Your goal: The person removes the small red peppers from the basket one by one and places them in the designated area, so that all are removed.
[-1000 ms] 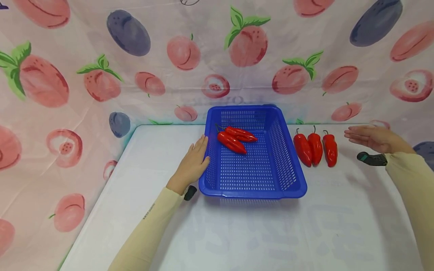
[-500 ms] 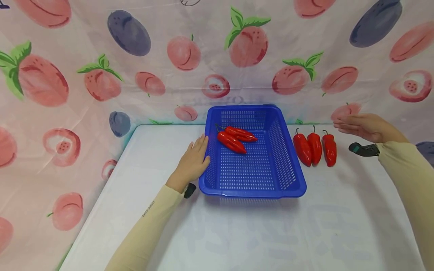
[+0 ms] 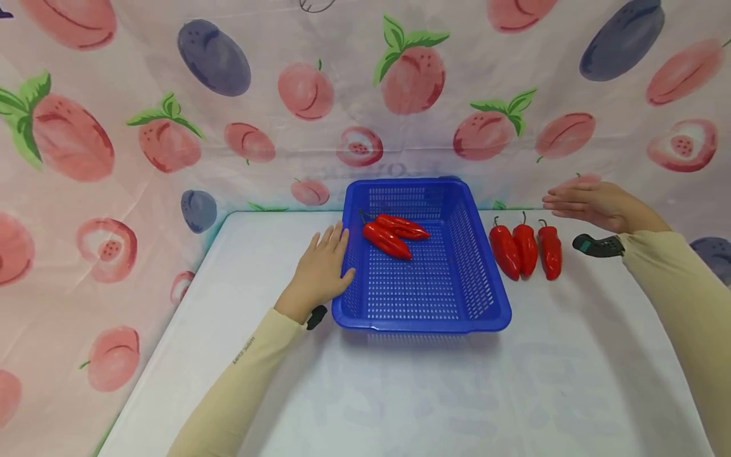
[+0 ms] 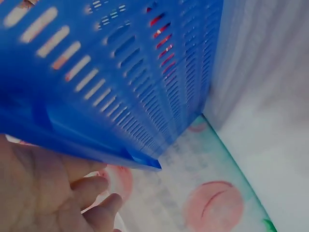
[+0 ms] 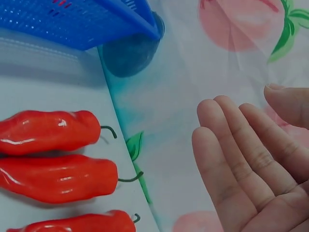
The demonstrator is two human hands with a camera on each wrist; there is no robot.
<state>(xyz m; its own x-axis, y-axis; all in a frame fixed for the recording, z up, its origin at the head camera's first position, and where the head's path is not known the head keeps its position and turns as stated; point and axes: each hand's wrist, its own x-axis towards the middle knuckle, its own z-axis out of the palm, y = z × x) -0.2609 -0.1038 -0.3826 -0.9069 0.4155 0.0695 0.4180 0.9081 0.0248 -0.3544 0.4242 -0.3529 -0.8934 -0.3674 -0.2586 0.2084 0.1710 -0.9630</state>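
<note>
My left hand (image 3: 321, 270) rests along the left rim of a blue plastic basket (image 3: 419, 322), its fingers fairly straight. In the left wrist view the palm (image 4: 38, 188) lies against the rim, below the slotted wall. Two red peppers (image 3: 388, 240) lie inside the basket toward its back left. To the right of the basket, three more red peppers (image 3: 525, 251) lie side by side on the table, stems toward the back. My right hand (image 3: 599, 204) hovers beyond them to the right with straight fingers, holding nothing. The right wrist view shows its palm (image 5: 260, 179) apart from the peppers.
A white table (image 3: 411, 400) carries the basket and peppers. A fruit-printed cloth (image 3: 320, 44) hangs behind the table and along its left side. Dark wrist devices (image 3: 598, 245) sit under both wrists.
My right hand has moved left and a little toward the back, closer to the loose peppers. The left hand stays at the basket rim, its fingers a bit more spread. The peppers have not moved.
</note>
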